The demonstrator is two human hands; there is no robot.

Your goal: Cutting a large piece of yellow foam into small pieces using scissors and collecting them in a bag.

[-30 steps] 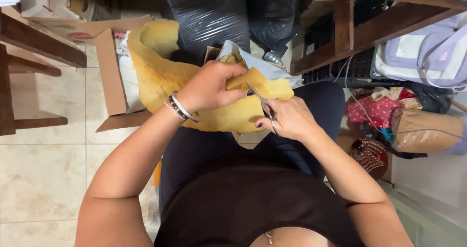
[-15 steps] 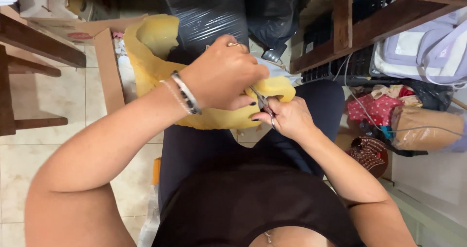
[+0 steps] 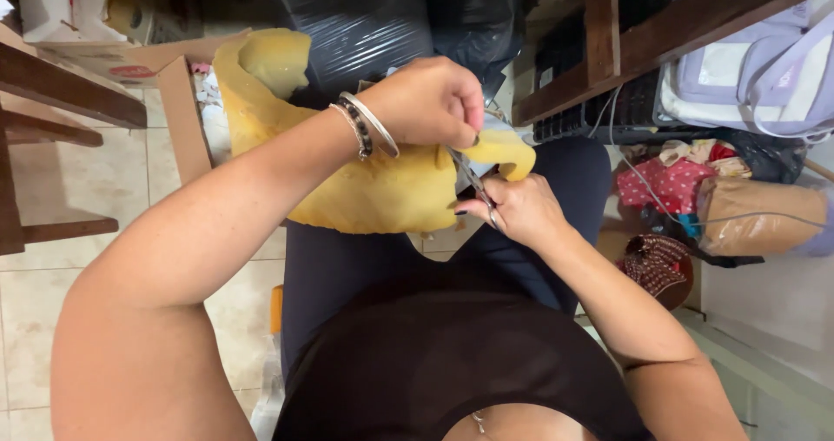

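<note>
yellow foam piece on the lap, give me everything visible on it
The yellow foam piece is a thick, soft-looking sheet, mustard yellow with a rough, spongy surface. It lies across the person's lap, its far end curling upward near the cardboard box. The left hand pinches its upper right edge; the right hand works scissors at that edge, where a narrow flap sticks out to the right.

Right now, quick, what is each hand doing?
Left hand: closed, gripping the yellow foam piece at its top edge.
Right hand: closed around the scissors, whose blades point at the foam.
</note>
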